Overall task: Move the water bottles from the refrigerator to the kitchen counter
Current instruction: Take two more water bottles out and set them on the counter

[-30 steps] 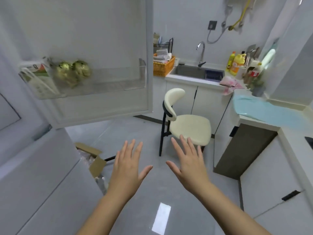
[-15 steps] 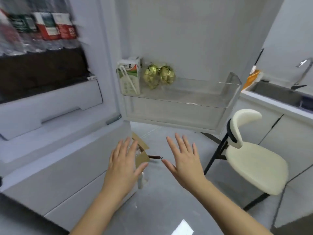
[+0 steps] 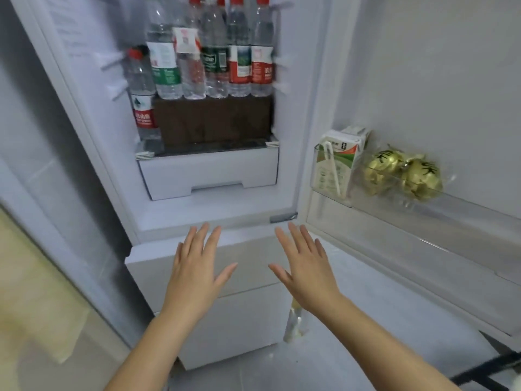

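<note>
The refrigerator (image 3: 307, 114) stands open in front of me. Several clear water bottles (image 3: 214, 52) with red caps and red, white or green labels stand in a row on a dark brown box (image 3: 211, 119) inside. One more bottle (image 3: 142, 94) stands lower, left of the box. My left hand (image 3: 197, 266) and my right hand (image 3: 304, 263) are held out flat, fingers spread, empty, below the bottles in front of the lower drawers. The kitchen counter is out of view.
The open fridge door (image 3: 423, 94) is on the right, its clear shelf (image 3: 423, 198) holding a milk carton (image 3: 335, 162) and gold-wrapped items (image 3: 400, 173). A white drawer (image 3: 208, 176) sits under the box. A plastic-wrapped item (image 3: 294, 323) lies by the fridge's lower corner.
My view has swung left from the kitchen counter and chair to the open refrigerator, bringing the bottles into sight. Both hands stay open and empty in front of me.
</note>
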`<state>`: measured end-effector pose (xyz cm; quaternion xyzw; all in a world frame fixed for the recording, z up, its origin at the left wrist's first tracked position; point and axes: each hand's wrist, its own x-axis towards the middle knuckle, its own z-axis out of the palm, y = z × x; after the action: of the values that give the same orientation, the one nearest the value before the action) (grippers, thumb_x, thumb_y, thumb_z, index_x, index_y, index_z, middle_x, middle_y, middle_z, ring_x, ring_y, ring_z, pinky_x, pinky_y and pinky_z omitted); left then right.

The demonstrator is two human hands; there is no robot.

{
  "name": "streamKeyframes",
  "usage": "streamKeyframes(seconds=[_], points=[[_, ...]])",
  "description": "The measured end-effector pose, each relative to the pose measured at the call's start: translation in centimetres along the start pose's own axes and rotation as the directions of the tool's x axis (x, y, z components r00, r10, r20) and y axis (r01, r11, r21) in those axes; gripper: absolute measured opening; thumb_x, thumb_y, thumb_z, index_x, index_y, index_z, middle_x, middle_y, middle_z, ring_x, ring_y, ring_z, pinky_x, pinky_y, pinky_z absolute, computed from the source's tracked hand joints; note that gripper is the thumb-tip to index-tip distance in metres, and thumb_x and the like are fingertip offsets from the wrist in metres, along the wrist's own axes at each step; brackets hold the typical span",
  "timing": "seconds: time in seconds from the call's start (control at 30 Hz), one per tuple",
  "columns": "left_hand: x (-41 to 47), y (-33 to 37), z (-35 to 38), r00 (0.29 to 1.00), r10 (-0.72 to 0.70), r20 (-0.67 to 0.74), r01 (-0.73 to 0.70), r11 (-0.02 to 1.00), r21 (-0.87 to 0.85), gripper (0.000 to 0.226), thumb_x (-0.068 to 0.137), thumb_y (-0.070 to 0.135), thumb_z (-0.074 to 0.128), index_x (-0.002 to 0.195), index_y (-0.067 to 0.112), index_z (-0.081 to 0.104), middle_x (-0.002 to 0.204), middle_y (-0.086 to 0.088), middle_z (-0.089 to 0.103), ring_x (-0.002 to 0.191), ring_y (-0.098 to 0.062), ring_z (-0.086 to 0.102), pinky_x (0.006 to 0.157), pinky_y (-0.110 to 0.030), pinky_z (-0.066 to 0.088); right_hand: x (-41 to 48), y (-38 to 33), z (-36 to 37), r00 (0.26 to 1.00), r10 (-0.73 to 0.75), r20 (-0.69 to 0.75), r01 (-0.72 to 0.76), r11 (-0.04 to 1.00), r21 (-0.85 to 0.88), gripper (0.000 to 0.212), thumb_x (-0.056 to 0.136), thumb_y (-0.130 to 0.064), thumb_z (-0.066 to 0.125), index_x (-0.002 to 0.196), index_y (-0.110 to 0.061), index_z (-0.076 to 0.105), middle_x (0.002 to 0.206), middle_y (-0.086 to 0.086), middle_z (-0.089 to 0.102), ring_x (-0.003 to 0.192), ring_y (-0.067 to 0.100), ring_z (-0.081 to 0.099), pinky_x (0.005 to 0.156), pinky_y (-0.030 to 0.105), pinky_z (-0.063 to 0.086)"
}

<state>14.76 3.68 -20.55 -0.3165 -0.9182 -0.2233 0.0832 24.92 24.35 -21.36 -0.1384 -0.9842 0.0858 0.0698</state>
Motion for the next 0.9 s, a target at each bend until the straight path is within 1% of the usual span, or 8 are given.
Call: streamKeyframes(seconds=[0.1, 0.23, 0.33, 0.43, 0.5, 0.67, 0.77, 0.9], points=[[1.9, -2.3, -1.0, 0.999, -0.030, -0.044, 0.031, 0.999, 0.031, 0.078, 0.090, 0.057, 0.047, 0.154, 0.021, 0.019, 0.162, -0.002, 0.010, 0.150, -0.020, -0.002, 0.121, -0.043, 0.012, 3.7, -1.3, 0.1, 0.999, -0.052, -0.016, 0.052, 0.999, -0.010, 0.073, 0.100, -0.059, 0.031, 0.157, -0.033, -0.007, 0.166, 0.000, -0.011, 0.153, 0.024, -0.010, 0.123, 0.046, 0.005], [5.9, -5.2, -2.1, 0.994, -0.069, -0.082, 0.072, 0.996, 0.045, 0.077, 0.092, 0.057, 0.044, 0.155, 0.023, 0.014, 0.163, 0.000, 0.006, 0.150, -0.019, -0.005, 0.121, -0.041, 0.007, 9.5, -3.4, -0.3, 0.994, -0.092, -0.052, 0.092, 0.996, -0.006, 0.071, 0.101, -0.057, 0.032, 0.157, -0.033, -0.005, 0.167, 0.001, -0.009, 0.153, 0.025, -0.010, 0.122, 0.047, 0.003], [9.5, -7.3, -2.8, 0.991, -0.069, -0.116, 0.075, 0.996, 0.050, 0.076, 0.093, 0.056, 0.044, 0.155, 0.023, 0.013, 0.163, -0.001, 0.006, 0.150, -0.021, -0.003, 0.122, -0.041, 0.009, 14.2, -4.8, -0.9, 0.992, -0.109, -0.071, 0.107, 0.994, -0.024, 0.070, 0.102, -0.055, 0.033, 0.158, -0.032, -0.003, 0.167, 0.001, -0.010, 0.153, 0.025, -0.009, 0.123, 0.046, 0.003], [14.0, -9.2, -3.9, 0.986, -0.074, -0.148, 0.082, 0.995, 0.051, 0.075, 0.094, 0.057, 0.041, 0.155, 0.024, 0.011, 0.163, 0.000, 0.003, 0.150, -0.020, -0.005, 0.121, -0.040, 0.008, 19.2, -6.2, -1.8, 0.987, -0.121, -0.104, 0.116, 0.991, -0.060, 0.070, 0.102, -0.053, 0.033, 0.158, -0.032, -0.004, 0.167, 0.001, -0.010, 0.153, 0.025, -0.008, 0.124, 0.047, 0.006], [17.1, -10.4, -4.9, 0.981, -0.059, -0.186, 0.072, 0.995, 0.063, 0.074, 0.094, 0.056, 0.041, 0.155, 0.023, 0.014, 0.163, -0.001, 0.006, 0.150, -0.021, -0.002, 0.121, -0.041, 0.009, 22.5, -6.8, -2.5, 0.981, -0.132, -0.141, 0.121, 0.989, -0.081, 0.071, 0.102, -0.051, 0.037, 0.158, -0.032, -0.003, 0.167, 0.001, -0.008, 0.154, 0.025, -0.006, 0.123, 0.047, 0.007], [23.2, -11.5, -8.0, 0.966, -0.037, -0.257, 0.069, 0.991, 0.117, 0.071, 0.096, 0.051, 0.045, 0.154, 0.019, 0.019, 0.162, -0.007, 0.014, 0.150, -0.025, 0.005, 0.121, -0.044, 0.015, 30.5, -8.5, -5.0, 0.960, -0.130, -0.248, 0.119, 0.991, -0.060, 0.070, 0.102, -0.049, 0.041, 0.158, -0.032, 0.002, 0.167, 0.000, -0.004, 0.154, 0.025, -0.005, 0.122, 0.049, 0.008], [25.9, -11.6, -9.5, 0.953, -0.049, -0.300, 0.106, 0.978, 0.178, 0.070, 0.096, 0.046, 0.047, 0.154, 0.018, 0.020, 0.161, -0.009, 0.016, 0.149, -0.027, 0.008, 0.120, -0.044, 0.018, 34.5, -9.2, -6.3, 0.934, -0.150, -0.324, 0.134, 0.988, -0.070, 0.070, 0.102, -0.048, 0.043, 0.158, -0.031, 0.005, 0.167, 0.001, -0.004, 0.153, 0.026, -0.007, 0.122, 0.053, 0.007], [29.0, -11.7, -11.1, 0.945, -0.092, -0.315, 0.176, 0.952, 0.252, 0.068, 0.095, 0.038, 0.051, 0.152, 0.015, 0.022, 0.159, -0.012, 0.018, 0.147, -0.031, 0.011, 0.118, -0.047, 0.021, 38.0, -9.4, -6.4, 0.921, -0.191, -0.341, 0.153, 0.979, -0.135, 0.071, 0.101, -0.043, 0.046, 0.158, -0.029, 0.007, 0.167, 0.001, 0.000, 0.153, 0.027, -0.005, 0.120, 0.057, 0.010]])
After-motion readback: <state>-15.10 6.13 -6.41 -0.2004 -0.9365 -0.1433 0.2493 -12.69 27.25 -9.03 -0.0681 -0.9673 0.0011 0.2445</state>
